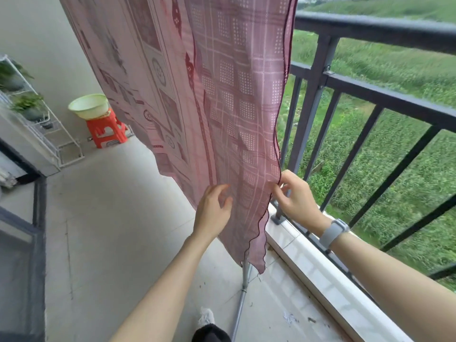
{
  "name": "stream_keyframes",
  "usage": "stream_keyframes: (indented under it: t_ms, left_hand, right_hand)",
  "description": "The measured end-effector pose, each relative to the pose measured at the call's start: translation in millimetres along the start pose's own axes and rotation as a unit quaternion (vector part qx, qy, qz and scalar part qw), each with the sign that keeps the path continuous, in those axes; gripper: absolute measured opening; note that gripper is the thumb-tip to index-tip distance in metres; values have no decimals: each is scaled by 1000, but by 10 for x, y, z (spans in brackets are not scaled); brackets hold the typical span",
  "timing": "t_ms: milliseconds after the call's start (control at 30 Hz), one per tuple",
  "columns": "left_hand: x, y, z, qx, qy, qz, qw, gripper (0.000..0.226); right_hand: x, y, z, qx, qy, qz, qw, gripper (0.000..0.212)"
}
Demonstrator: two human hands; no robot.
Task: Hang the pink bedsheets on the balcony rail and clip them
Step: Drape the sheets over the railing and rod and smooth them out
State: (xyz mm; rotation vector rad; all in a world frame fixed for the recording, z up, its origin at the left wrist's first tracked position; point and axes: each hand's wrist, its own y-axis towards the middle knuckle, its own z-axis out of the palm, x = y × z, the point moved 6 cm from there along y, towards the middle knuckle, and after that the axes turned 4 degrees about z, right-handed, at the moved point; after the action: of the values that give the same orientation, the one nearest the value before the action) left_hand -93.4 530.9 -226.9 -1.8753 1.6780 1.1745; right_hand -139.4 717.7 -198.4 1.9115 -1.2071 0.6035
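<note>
Both forearms reach up from below. Right hand [297,195], watch [333,232] on its wrist, pinches the sheet [222,95] at its dark hemmed edge. Left hand [214,208] lies beside that pinch with fingers loosely spread against the cloth, holding nothing. Above the grip the sheet hangs from somewhere out of view; below it a corner dangles free. Just behind the grip stands the rail [375,29]. Thin, soft, light cloth that probably billows: best held along the hem, near corners.
</note>
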Motion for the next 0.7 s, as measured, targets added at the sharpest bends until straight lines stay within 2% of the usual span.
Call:
stream_keyframes:
  t_ms: [67, 133, 200, 333, 433, 500, 567, 700]
  left_hand:
    - [-230, 222, -231, -33, 3, 46, 998, 30]
    - [-505, 418, -461, -64, -8, 106, 992, 30]
    - [-790, 584, -678, -88, -27, 170, 981, 28]
    - [-1413, 912, -1184, -146, -25, 307, 940, 28]
    - [-1897, 1125, -1582, -179, 1, 423, 888, 29]
    - [-2160, 1287, -1753, -167, 24, 479, 862, 33]
    - [-2337, 1481, -1869, -145, 53, 512, 845, 37]
    - [-2275, 2010, -1845, 0, 109, 491, 864, 35]
  right_hand:
    - [206, 54, -82, 2, 31, -14, 999, 12]
    - [444, 130, -166, -7, 57, -32, 998, 20]
    - [666, 215, -268, -44, 83, -52, 994, 20]
    - [1111, 429, -551, -175, 106, -79, 976, 25]
    - [1582, 597, -889, -307, 102, -112, 940, 27]
    - [1907, 691, -1099, -383, 68, -133, 912, 32]
    - [2193, 805, -1202, -423, 0, -141, 895, 38]
    - [2524, 996, -1138, -455, -225, -89, 857, 38]
